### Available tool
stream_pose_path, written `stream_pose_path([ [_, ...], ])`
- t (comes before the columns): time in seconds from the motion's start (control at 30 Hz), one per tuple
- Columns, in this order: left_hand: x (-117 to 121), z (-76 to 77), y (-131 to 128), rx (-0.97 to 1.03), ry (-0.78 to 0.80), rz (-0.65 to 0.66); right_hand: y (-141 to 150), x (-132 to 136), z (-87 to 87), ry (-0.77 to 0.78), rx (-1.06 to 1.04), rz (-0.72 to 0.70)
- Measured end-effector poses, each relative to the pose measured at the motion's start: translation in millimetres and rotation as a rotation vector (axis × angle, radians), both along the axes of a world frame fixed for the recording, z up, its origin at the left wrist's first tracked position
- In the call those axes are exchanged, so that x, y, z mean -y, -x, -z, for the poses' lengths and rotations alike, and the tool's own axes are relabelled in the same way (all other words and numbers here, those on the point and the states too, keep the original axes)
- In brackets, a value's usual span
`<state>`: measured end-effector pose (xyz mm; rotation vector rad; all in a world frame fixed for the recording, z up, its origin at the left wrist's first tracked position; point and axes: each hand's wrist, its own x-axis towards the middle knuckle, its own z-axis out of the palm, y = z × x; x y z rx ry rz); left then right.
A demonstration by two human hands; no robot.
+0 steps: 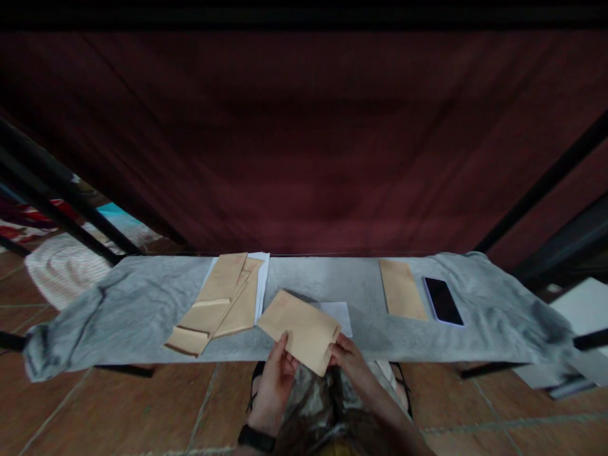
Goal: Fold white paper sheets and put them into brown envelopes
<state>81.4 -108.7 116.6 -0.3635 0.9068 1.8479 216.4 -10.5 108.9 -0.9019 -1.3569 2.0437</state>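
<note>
A tan paper envelope [299, 328] is held tilted between my two hands, just over the front edge of the cloth-covered bench. My left hand [281, 370] grips its lower left edge, thumb on top. At the right end, my right hand [348, 360] pinches the envelope's edge near a small fold. Partly hidden behind the envelope, a white sheet of paper [338, 311] lies on the grey cloth. To the left, several more tan envelopes [218, 285] overlap, some with flaps opened out, resting on a stack of white paper [261, 285].
The grey cloth [361, 278] covers a narrow bench. Another tan envelope [403, 289] lies to the right, beside a phone [443, 301] with a dark screen. A dark red curtain [323, 139] hangs behind. Black bars [546, 183] flank both sides; white boxes [586, 307] sit at far right.
</note>
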Motion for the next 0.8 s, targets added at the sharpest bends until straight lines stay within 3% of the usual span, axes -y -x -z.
stream_pose_path([
  [0.13,-0.5,-3.6,14.3,-0.009,-0.020,-0.048,-9.9,-2.5,-7.3,0.056,-0.027,-0.032],
  [0.33,-2.7,0.5,-0.1,-0.076,0.039,-0.068,-10.4,-19.4,6.7,-0.115,0.056,0.232],
  [0.53,-4.5,1.2,-10.6,-0.101,0.078,-0.067,-14.8,-27.3,14.4,-0.204,0.078,0.375],
  [0.8,-2.5,10.9,-17.7,-0.154,0.146,-0.036,-29.6,-29.4,9.7,-0.472,0.315,0.324],
])
